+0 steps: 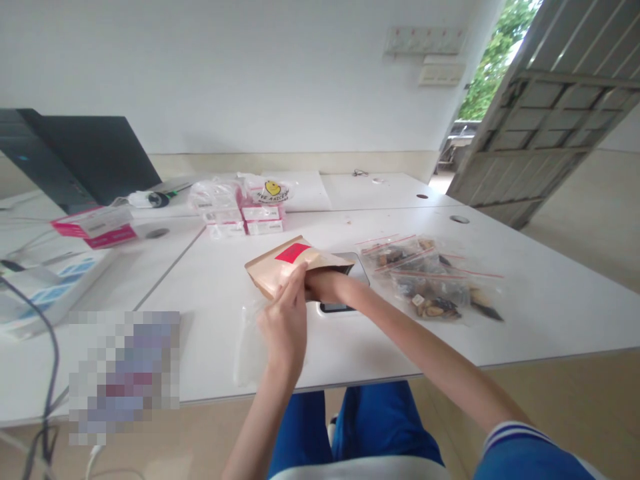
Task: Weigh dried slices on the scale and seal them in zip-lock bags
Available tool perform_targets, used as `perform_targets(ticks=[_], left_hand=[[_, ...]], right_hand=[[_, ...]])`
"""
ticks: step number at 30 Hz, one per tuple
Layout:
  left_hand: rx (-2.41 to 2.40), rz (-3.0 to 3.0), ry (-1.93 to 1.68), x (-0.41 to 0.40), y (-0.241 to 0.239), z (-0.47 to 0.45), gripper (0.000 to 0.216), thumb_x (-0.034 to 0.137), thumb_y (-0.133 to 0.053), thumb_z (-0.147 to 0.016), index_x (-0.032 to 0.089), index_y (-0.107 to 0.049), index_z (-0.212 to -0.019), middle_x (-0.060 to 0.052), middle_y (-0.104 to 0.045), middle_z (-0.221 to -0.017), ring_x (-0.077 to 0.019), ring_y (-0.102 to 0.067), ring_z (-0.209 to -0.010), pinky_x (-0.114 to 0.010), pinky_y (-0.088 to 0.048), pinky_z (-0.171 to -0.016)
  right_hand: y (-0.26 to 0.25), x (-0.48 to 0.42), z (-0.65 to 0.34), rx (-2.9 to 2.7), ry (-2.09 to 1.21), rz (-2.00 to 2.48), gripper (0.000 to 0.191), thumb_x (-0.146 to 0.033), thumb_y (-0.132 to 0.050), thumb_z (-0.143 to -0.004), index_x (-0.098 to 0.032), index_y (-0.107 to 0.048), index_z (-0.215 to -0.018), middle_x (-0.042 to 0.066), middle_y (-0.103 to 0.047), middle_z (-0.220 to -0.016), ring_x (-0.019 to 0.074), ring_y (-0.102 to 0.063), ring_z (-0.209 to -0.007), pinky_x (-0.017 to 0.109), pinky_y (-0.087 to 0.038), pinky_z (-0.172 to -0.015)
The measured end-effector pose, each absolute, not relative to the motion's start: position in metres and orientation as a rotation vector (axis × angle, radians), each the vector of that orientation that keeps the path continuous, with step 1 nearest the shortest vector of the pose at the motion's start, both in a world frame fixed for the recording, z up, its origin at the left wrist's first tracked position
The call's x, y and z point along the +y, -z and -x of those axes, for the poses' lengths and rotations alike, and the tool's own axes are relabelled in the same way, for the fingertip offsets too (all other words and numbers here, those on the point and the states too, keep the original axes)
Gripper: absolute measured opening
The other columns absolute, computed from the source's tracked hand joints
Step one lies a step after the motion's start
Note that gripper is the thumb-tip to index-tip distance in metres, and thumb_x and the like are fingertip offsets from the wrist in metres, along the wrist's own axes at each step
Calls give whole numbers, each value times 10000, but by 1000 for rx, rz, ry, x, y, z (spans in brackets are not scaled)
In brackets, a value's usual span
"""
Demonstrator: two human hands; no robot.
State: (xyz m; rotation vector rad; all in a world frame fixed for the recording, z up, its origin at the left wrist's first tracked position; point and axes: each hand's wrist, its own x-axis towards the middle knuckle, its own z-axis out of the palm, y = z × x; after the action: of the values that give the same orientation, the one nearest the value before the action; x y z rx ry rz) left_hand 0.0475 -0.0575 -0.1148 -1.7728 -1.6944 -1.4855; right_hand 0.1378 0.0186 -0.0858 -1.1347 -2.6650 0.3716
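My left hand grips the open edge of a brown paper bag with a red label, its fingers closed on the paper. The bag lies tilted on its side above the table, mouth to the right. My right hand reaches into that mouth; its fingers are hidden inside, so what they hold, if anything, does not show. Beneath the right wrist sits a white digital scale with a dark display, partly covered. An empty-looking clear plastic bag lies beside my left wrist.
Several clear zip bags with dark and tan pieces lie right of the scale. Pink and white boxes with plastic wrapping stand behind. On the left are a pink box, a power strip, cables and a black computer case.
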Motion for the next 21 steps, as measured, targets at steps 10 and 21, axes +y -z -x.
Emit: perform_targets(ticks=[10, 21], left_hand=[[-2059, 1909, 1427, -39, 52, -31, 292, 345, -484, -863, 280, -693, -1055, -60, -738, -876, -233, -682, -737, -276, -468, -638], [-2030, 2046, 1600, -10, 31, -18, 272, 333, -527, -805, 266, -723, -983, -33, -740, -820, -214, -674, -785, -273, -479, -669]], right_hand=[[47, 0, -156, -2380, -197, 985, 186, -243, -546, -859, -151, -702, -818, 86, -680, -880, 186, -628, -814, 264, -435, -693], [40, 10, -159, -2047, -64, 710, 127, -198, -577, -823, -173, -690, -876, 57, -619, -930, 120, -599, -779, 243, -487, -704]])
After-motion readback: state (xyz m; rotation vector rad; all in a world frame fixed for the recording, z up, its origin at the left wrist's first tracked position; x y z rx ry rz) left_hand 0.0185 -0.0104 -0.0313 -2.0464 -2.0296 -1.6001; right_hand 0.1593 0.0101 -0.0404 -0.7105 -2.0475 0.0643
